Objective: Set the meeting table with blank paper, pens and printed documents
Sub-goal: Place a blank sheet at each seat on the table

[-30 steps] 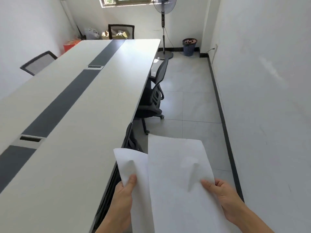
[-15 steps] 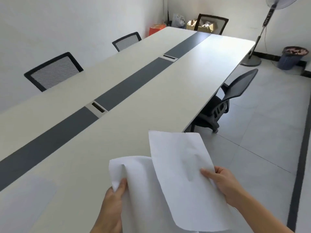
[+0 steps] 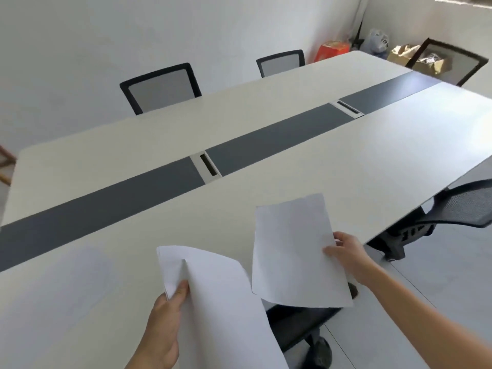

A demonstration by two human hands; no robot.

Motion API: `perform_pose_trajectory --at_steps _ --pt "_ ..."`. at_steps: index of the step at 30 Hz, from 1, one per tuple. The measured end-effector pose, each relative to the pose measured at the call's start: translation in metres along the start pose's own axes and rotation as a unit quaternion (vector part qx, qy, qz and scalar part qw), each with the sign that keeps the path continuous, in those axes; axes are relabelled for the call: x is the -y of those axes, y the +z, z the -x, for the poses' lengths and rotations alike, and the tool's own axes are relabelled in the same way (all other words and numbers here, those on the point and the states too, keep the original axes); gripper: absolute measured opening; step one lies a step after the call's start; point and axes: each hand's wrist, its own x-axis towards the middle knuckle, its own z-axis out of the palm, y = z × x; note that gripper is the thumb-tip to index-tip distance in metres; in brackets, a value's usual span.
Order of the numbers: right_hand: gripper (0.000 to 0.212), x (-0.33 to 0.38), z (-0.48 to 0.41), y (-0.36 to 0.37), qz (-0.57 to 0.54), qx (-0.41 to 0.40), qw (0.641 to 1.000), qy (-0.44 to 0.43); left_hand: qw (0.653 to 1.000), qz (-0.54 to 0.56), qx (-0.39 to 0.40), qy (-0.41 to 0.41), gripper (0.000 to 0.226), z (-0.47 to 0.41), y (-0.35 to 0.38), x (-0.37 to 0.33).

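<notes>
A long white meeting table (image 3: 306, 182) with a dark grey centre strip (image 3: 133, 193) fills the view. My left hand (image 3: 165, 323) pinches a thin stack of blank white paper (image 3: 218, 296) at its upper left edge, low over the near table edge. My right hand (image 3: 346, 251) pinches a single blank sheet (image 3: 292, 251) by its right edge and holds it above the near table edge, apart from the stack. A faint pale sheet (image 3: 77, 278) seems to lie flat on the table at the left. No pens or printed documents show.
Two mesh-back chairs (image 3: 162, 86) (image 3: 282, 62) stand along the far side, one (image 3: 450, 62) at the far end. A black chair (image 3: 458, 206) is tucked under the near side at right, another seat (image 3: 300, 323) below the papers. Boxes and bags (image 3: 332, 50) sit in the far corner.
The view has swung left across the table. My right hand drew one sheet away from the stack in my left hand, so the two papers now sit apart.
</notes>
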Motion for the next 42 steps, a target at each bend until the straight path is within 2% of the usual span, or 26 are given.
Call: perform_pose_trajectory --at_steps 9,14,19,21,24,27,29,31,34,36,40,42 --pt "0.032 0.012 -0.148 0.015 0.220 -0.020 0.975 -0.023 0.982 0.077 -0.173 -0.008 0.018 0.010 0.015 0.006" --pt "0.050 0.012 -0.176 0.007 0.331 -0.053 0.942 -0.025 0.974 0.106 -0.200 -0.015 0.016 0.008 0.039 0.009" --pt "0.056 0.013 -0.169 -0.009 0.363 -0.080 0.928 -0.031 0.978 0.112 -0.173 -0.013 0.020 0.002 0.058 0.007" --pt "0.048 0.019 -0.147 -0.004 0.313 -0.049 0.947 -0.048 0.983 0.108 -0.145 -0.011 0.023 -0.002 0.064 0.000" --pt "0.032 0.034 -0.086 0.015 0.145 0.086 0.984 -0.048 0.991 0.096 -0.091 -0.001 0.024 -0.006 0.072 -0.011" --pt "0.035 0.034 -0.014 0.035 0.011 0.247 0.968 0.032 0.997 0.077 -0.023 0.015 0.021 -0.009 0.082 -0.021" --pt "0.046 0.029 0.025 0.038 -0.103 0.303 0.941 0.113 0.998 0.052 0.024 0.024 0.020 -0.010 0.088 -0.025" --pt "0.045 0.025 0.054 0.029 -0.191 0.287 0.929 0.137 0.998 0.018 0.063 0.025 0.023 -0.013 0.092 -0.026" --pt "0.036 0.015 0.073 0.002 -0.222 0.145 0.963 0.055 0.992 -0.037 0.119 0.017 0.029 -0.013 0.107 -0.020" --pt "0.028 0.004 0.080 -0.023 -0.228 0.069 0.971 0.017 0.987 -0.060 0.150 0.010 0.027 -0.007 0.123 -0.015" --pt "0.044 -0.020 0.093 -0.081 -0.253 0.010 0.967 -0.028 0.975 -0.078 0.209 -0.004 0.020 0.011 0.170 -0.004" --pt "0.042 -0.033 0.097 -0.112 -0.267 0.001 0.962 -0.046 0.971 -0.072 0.228 -0.012 0.021 0.019 0.201 0.001"
